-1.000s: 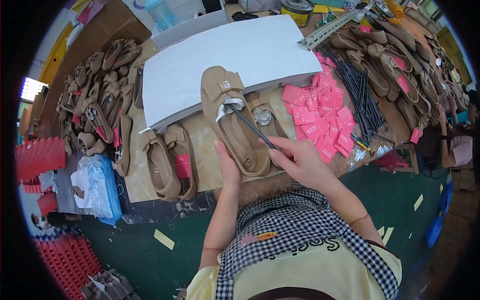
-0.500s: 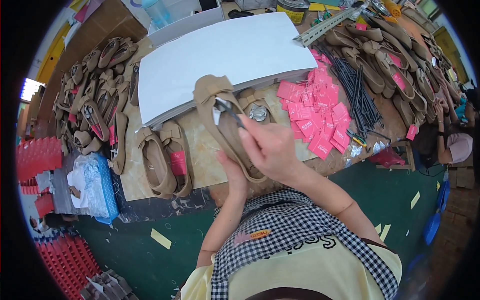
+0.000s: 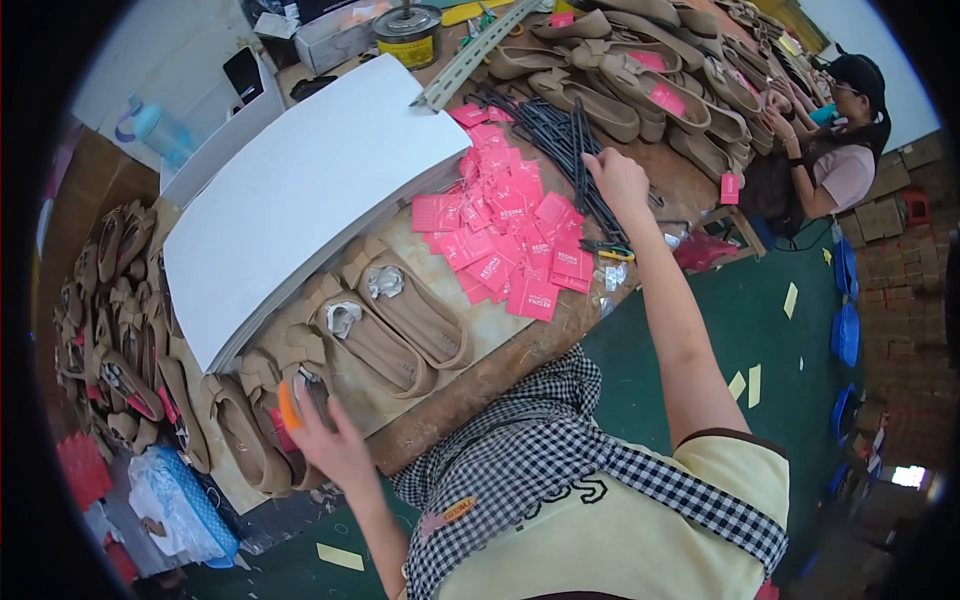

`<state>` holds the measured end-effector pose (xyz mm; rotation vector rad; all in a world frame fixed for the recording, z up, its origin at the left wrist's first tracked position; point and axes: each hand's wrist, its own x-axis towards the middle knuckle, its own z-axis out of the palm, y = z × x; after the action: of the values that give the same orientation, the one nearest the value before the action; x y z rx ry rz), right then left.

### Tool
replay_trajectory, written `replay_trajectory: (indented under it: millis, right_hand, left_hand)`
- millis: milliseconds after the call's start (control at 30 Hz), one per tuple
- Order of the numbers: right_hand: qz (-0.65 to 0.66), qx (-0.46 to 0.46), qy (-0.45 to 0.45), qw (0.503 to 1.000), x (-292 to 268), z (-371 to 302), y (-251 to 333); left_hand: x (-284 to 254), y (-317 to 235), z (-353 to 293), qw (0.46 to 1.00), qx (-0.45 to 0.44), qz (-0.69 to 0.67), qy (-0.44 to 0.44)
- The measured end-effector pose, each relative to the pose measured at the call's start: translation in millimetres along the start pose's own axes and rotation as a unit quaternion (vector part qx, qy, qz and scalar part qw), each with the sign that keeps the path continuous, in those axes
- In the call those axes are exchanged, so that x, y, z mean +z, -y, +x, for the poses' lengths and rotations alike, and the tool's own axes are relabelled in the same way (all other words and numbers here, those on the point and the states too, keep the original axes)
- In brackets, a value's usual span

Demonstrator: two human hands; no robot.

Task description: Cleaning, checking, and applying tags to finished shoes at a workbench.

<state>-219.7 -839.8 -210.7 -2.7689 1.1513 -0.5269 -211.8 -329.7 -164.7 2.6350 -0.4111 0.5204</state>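
Note:
My left hand (image 3: 340, 445), an orange cover on one finger, rests with fingers apart over a beige flat shoe with a bow (image 3: 303, 352) at the table's front left. A dark stick and foil show inside that shoe, partly behind the fingers. To its left lies a pair of similar shoes (image 3: 240, 435), one with a pink tag. Just right of it, another pair (image 3: 385, 345) has crumpled silver paper in the toes. My right hand (image 3: 622, 187) reaches to the pile of thin black sticks (image 3: 555, 135), its fingertips pinched on a stick.
Pink tags (image 3: 510, 225) lie heaped beside the sticks. A thick stack of white sheets (image 3: 320, 190) and a metal angle bar (image 3: 475, 55) are behind. More shoes pile up at far left and back right (image 3: 640, 75). A co-worker (image 3: 840, 140) sits at the right.
The shoe I held up is down on the table in the row, under my left hand. My right hand has gone from it to the black sticks. The view has turned right.

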Motion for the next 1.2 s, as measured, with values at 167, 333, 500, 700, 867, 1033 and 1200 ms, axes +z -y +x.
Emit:
replay_trajectory:
  millis: [167,333,500,700,867,1033,1200]
  right_hand:
    - [0.036,-0.019,0.030,0.999,16.7,19.8,-8.0]
    - [0.384,0.055,0.081,0.918,-47.9,-17.4,21.4]
    - [0.441,-0.082,0.237,0.862,-80.7,-108.4,132.8]
    - [0.408,-0.227,0.401,0.788,-140.1,-180.3,199.2]
    - [0.443,-0.242,0.396,0.768,-120.5,-180.2,215.8]
    - [0.443,-0.302,0.277,0.798,-118.0,-185.4,235.9]
    - [0.406,-0.365,0.107,0.831,-88.9,-204.2,251.3]
  left_hand:
    - [49.7,-24.4,20.2,0.940,-0.243,-0.115,0.209]
    - [49.4,14.8,5.7,0.907,-0.222,-0.300,0.194]
    - [29.5,-21.2,5.4,0.396,-0.388,-0.805,0.211]
    - [49.8,-15.6,22.6,0.622,-0.418,-0.659,0.068]
    - [44.5,-24.8,15.3,0.646,-0.379,-0.656,0.095]
    - [51.8,-17.3,0.8,0.711,-0.312,-0.621,0.107]
    - [46.8,-54.5,-0.1,0.704,-0.345,-0.618,0.065]
